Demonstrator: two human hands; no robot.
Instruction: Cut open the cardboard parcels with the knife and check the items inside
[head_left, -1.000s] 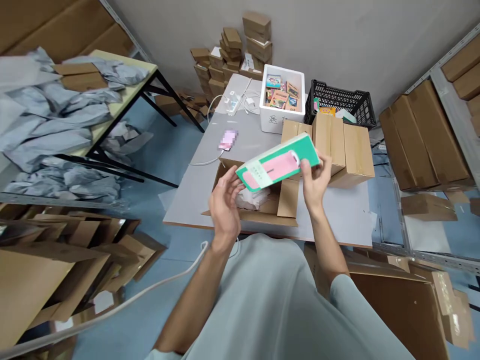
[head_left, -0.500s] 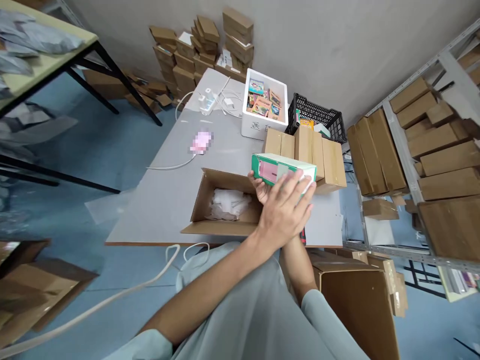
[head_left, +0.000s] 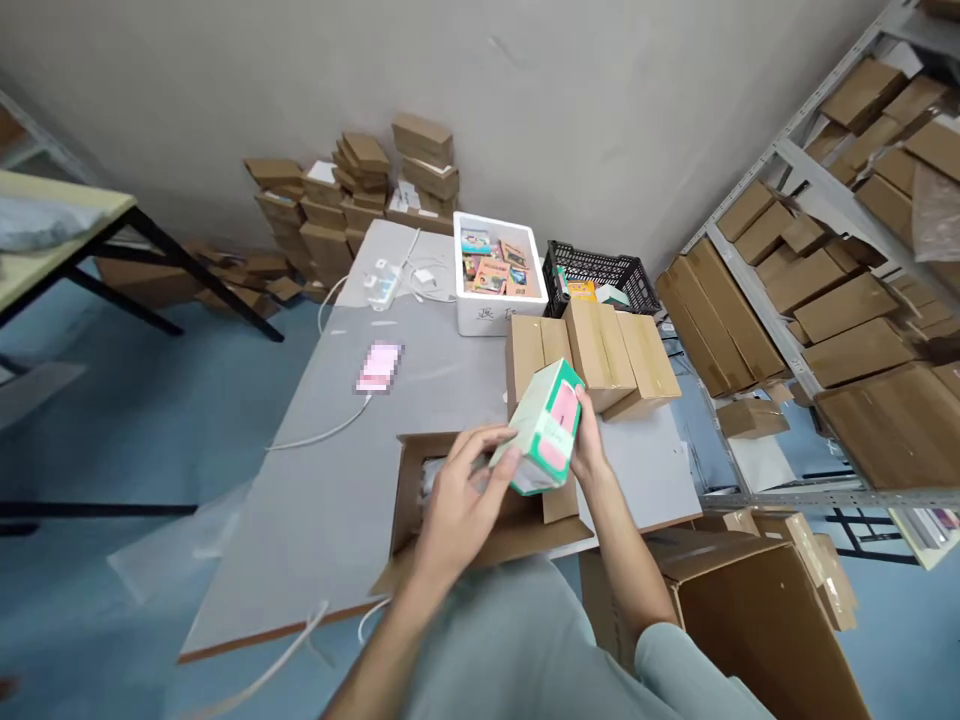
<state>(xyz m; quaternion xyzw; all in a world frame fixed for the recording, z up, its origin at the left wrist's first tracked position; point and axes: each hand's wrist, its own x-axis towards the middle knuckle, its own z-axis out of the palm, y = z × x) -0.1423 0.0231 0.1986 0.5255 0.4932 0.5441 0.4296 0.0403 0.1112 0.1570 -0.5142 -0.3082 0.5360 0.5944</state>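
A small green-and-white retail box (head_left: 544,430) with pink panels is held tilted above an open cardboard carton (head_left: 480,540). My right hand (head_left: 590,440) grips its right side, fingers partly hidden behind it. My left hand (head_left: 469,490) holds its left end, with thumb and fingers curved round the white side. Below the hands, the carton stands at the table's front edge with its flaps folded out. Some pale wrapping (head_left: 430,474) shows inside it, mostly covered by my left hand.
Closed cardboard boxes (head_left: 596,350) stand just behind the carton. Beyond are a white foam bin (head_left: 491,318) of small packets and a black crate (head_left: 607,262). A blurred pink item (head_left: 379,367), a cable and a power strip (head_left: 383,285) lie on the grey table (head_left: 300,500).
The retail box has been turned, so its pink panels face right. My left hand has moved from its front to its left end. My right hand now shows at its right side.
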